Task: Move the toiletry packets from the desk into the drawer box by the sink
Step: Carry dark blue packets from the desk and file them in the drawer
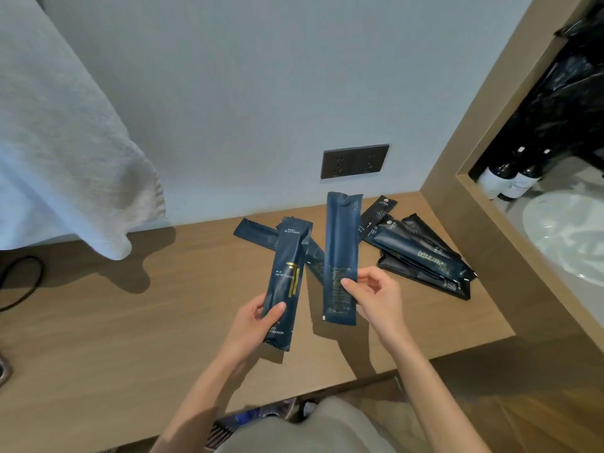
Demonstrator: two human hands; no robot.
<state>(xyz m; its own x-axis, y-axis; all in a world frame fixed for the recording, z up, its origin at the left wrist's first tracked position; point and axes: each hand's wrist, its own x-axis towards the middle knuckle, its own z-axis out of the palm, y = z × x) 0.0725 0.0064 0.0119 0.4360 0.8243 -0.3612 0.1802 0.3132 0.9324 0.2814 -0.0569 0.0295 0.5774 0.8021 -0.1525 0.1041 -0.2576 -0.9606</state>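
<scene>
**Desk scene, read from left to right.** Far left of the dark rectangular socket plate (354, 161), a white terry towel (65, 142) hangs in soft folds over the matt wood-grain surface (130, 322), and a black cable (19, 282) loops beneath it. Below and left of the plate, the left grip (258, 322) curls thumb and fingers round the lower end of a long, flat, glossy navy gold-marked packet (287, 276). It is lettered "LIGHT LUXURY", upside down to the viewer. Behind it a flat packet (255, 232) lies on the surface. Directly below the plate, the right grip (376, 295) pinches the edge of an upright plain packet (341, 250), whose fine print is too blurred to read. Below and right of the plate, a heap of darker packets (421, 253) rests on the surface. Farther right stand two dark bottles (510, 181) with white labels, beside a smooth white basin (565, 233).
</scene>
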